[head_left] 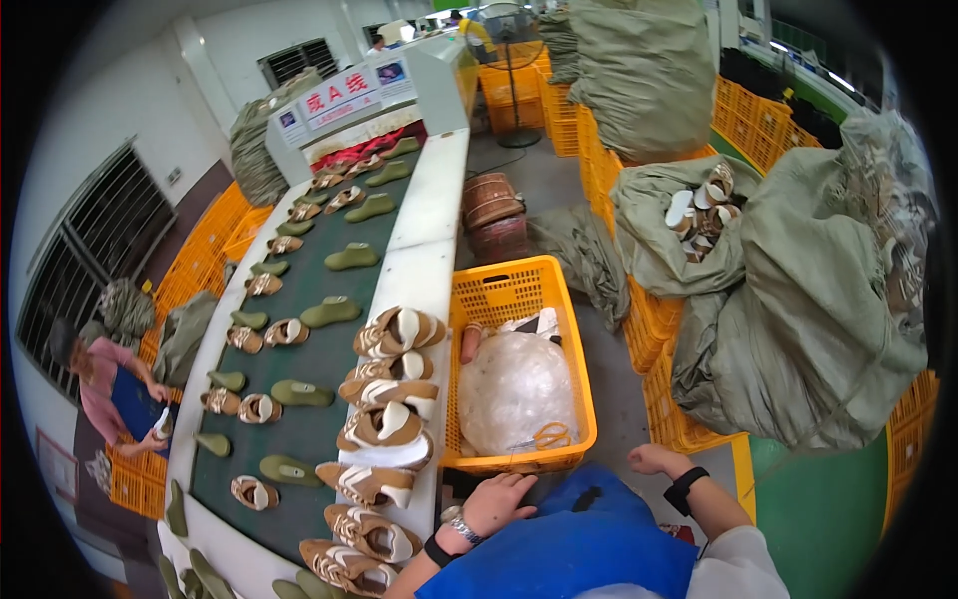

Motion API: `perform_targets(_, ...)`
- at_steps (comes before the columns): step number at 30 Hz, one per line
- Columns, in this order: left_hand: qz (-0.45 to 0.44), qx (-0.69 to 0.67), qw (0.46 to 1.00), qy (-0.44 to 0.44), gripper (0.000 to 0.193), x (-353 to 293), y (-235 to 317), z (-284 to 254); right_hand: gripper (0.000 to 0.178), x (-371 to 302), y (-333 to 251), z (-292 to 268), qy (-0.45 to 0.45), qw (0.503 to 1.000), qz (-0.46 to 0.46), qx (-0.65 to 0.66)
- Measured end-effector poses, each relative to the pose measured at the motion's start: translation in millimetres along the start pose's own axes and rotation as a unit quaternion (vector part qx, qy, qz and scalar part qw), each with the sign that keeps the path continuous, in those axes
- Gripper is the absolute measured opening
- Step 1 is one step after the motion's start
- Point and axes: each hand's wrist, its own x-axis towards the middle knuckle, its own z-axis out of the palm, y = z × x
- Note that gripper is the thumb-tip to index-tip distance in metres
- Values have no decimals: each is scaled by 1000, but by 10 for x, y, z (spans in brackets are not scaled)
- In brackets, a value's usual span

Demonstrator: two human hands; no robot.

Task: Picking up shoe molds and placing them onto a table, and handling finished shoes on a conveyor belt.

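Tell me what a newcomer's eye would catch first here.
Probably the brown-and-white shoes lined up along the right edge of the conveyor, with green shoe lasts spread to their left. Next, perhaps, the yellow-orange crate right of the conveyor, holding a translucent plastic bundle; the person's left hand is by its near edge.

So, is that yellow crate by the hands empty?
No, the yellow crate isn't empty: a whitish, plastic-looking bundle and orange-handled scissors show inside.

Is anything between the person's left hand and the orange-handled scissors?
Yes: the near rim of the yellow crate stands between the left hand and the orange-handled scissors. Nothing visible covers their handles.
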Motion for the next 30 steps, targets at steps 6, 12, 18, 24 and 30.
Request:
perform_targets(6, 72, 1, 991, -117, 50, 1132, 42, 159, 41, 37, 718, 3, -18, 990, 76, 121)
perform_targets(12, 119, -30, 985, -125, 47, 2640, 327, 328, 44, -447, 1470, -809, 131, 974, 91, 160)
perform_targets(18, 184, -52, 979, -77, 49, 3651, 729, 240, 56, -846, 1633, -1149, 39, 891, 213, 398)
perform_targets(24, 155, 28, 967, -202, 50, 4285, 714, 120, 36, -1077, 1638, -1376, 110, 871, 67, 475)
perform_targets(30, 250, 67, 933, -252, 50, 5258, 598, 135, 34, -813, 1415, -2052, 211, 820, 127, 517)
